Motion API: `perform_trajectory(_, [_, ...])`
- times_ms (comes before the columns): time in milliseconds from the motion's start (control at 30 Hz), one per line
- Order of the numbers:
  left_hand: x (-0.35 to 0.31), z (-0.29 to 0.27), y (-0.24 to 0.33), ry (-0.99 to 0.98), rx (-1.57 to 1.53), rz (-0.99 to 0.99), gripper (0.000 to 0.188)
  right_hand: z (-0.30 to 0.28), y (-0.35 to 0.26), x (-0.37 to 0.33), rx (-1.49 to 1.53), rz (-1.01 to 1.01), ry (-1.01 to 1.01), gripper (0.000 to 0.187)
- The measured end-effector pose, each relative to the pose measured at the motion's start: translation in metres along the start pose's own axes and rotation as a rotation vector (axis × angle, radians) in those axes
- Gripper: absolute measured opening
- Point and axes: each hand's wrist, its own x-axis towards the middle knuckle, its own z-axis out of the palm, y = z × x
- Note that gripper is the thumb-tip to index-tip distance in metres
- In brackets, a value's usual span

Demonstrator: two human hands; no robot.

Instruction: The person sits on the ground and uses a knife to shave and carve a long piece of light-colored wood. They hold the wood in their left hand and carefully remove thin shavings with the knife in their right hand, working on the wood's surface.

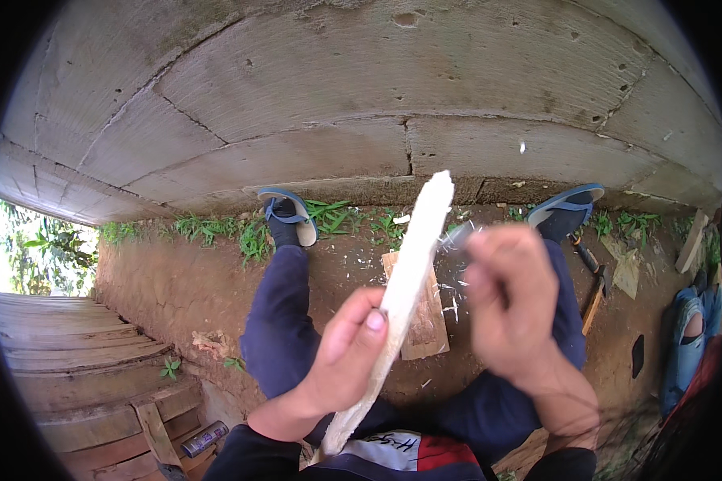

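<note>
My left hand is wrapped round a long pale strip of whittled wood. The strip slants up and away from my lap, its lower end against my shirt and its rough tip pointing at the wall. Just right of the strip's upper part, my right hand is closed and smeared by motion. A short grey blade, likely a knife's, sticks out of it toward the wood; its handle is hidden in the fist. One white chip is in the air before the wall.
A block wall rises ahead of my sandalled feet. Shavings and a flat brown board lie on the dirt between my legs. A wooden-handled tool lies by my right leg. Wooden planks and a can are at left; another person's leg at right.
</note>
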Motion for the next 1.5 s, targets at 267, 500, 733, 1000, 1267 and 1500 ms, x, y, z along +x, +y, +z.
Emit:
perform_trajectory(267, [0.006, 0.008, -0.009, 0.084, 0.107, 0.009, 0.045, 0.005, -0.014, -0.011, -0.032, 0.124, -0.269, 0.03])
perform_trajectory(500, [0.012, 0.012, -0.009, 0.054, 0.057, 0.011, 0.041, -0.01, -0.001, -0.003, -0.011, 0.07, -0.289, 0.03])
perform_trajectory(733, [0.006, 0.015, -0.013, 0.06, 0.172, 0.039, 0.039, -0.014, 0.019, 0.001, -0.092, 0.045, -0.212, 0.034])
perform_trajectory(1000, [0.009, 0.011, -0.013, 0.053, 0.128, 0.057, 0.038, -0.008, -0.001, -0.007, 0.021, 0.155, -0.306, 0.025])
perform_trajectory(1267, [0.002, 0.0, -0.005, 0.023, -0.001, -0.04, 0.043, -0.001, -0.007, -0.02, 0.063, 0.022, -0.307, 0.03])
perform_trajectory(1500, [0.006, -0.008, -0.005, -0.159, -0.196, -0.053, 0.038, -0.001, -0.013, -0.017, 0.08, -0.044, -0.306, 0.025])
